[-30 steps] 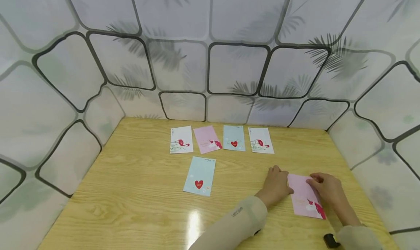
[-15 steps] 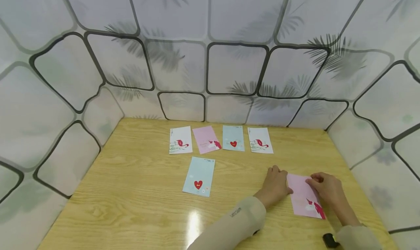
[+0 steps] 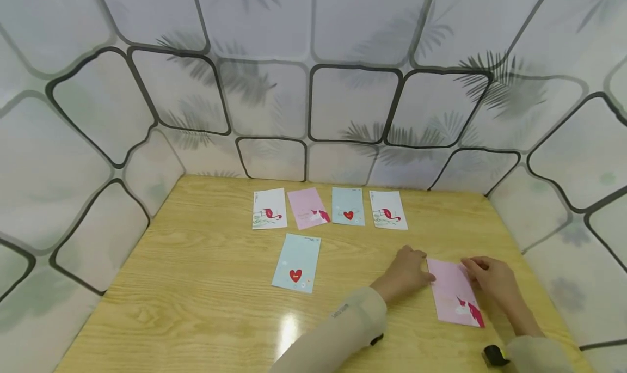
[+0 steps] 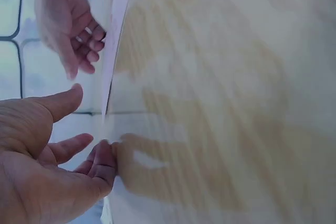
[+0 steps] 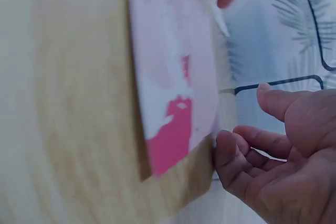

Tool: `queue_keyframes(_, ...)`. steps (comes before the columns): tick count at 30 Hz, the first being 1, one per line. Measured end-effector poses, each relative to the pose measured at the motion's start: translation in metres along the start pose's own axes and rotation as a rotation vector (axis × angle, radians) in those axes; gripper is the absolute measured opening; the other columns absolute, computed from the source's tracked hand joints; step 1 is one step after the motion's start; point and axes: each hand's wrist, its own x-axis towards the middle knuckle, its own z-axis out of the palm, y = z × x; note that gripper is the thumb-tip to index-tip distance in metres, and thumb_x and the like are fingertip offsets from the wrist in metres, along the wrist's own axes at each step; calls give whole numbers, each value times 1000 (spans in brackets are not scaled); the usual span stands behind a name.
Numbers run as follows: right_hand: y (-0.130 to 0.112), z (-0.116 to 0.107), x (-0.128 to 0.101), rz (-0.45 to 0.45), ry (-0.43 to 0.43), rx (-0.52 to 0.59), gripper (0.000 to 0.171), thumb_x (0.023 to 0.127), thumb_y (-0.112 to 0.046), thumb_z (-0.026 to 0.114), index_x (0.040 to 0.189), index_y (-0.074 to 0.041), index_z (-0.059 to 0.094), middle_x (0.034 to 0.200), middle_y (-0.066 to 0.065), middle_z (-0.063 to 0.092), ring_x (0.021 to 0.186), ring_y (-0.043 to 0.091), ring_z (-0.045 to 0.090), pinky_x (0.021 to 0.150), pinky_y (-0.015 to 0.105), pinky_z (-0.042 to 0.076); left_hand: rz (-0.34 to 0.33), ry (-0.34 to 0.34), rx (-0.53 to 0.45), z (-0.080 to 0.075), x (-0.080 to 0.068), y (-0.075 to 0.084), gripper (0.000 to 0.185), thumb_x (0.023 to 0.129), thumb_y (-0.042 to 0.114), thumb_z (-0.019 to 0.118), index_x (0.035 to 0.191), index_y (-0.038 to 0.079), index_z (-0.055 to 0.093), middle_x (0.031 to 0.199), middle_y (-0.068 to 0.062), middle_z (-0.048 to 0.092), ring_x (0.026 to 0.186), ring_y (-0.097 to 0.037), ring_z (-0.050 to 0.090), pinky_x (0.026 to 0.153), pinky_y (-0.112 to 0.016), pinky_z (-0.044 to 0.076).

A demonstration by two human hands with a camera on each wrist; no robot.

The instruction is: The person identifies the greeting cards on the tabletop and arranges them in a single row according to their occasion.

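Note:
A pink card (image 3: 453, 294) with a red-and-white unicorn in its lower right corner lies on the right part of the table. At its left edge is my left hand (image 3: 404, 273), thumb beside the card. In the left wrist view the thumb and fingers of that left hand (image 4: 58, 166) stand apart with nothing between them. My right hand (image 3: 492, 280) is at the card's right upper edge. The right wrist view has this right hand (image 5: 278, 161) with thumb and fingers spread, fingertips low beside the pink card (image 5: 173, 51).
Along the back lie a white flamingo card (image 3: 270, 209), a pink unicorn card (image 3: 309, 208), a blue heart card (image 3: 348, 206) and another flamingo card (image 3: 388, 209). A larger blue heart card (image 3: 296, 263) lies mid-table. Patterned panels (image 3: 352, 103) enclose the table's back and sides.
My left hand has drawn slightly left and its fingers have loosened from the pink card. My right hand has shifted slightly right, off the card's top. The card has barely moved.

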Motion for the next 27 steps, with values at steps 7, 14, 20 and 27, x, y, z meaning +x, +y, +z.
queue_keyframes(7,-13,-3,-3,9,-44,75,68,109,-47,48,137,15,54,100,16,68,82,16,64,66,25,54,19,2,-20,-38,-11,-20,48,100,37,70,141,13,63,132,-1,60,119,-11,56,101,-22,46)
queue_keyframes(14,-43,-3,1,-111,10,124,63,109,-44,49,140,11,54,118,30,66,89,24,68,70,25,56,36,76,-70,-96,-30,-49,50,102,33,68,146,10,58,139,-6,59,126,-18,56,105,-30,47)
queue_keyframes(20,-70,6,11,-206,86,210,50,108,-34,56,137,7,59,114,23,69,85,3,64,70,23,57,32,139,-136,-147,-54,-82,52,103,27,67,147,3,54,140,-17,58,125,-30,58,105,-42,49)
queue_keyframes(27,-105,24,32,-267,101,356,46,107,-29,59,137,7,60,105,1,69,89,1,62,73,19,56,-7,267,-173,-194,-71,-128,51,101,18,68,144,-4,54,133,-25,58,121,-39,58,102,-49,50)
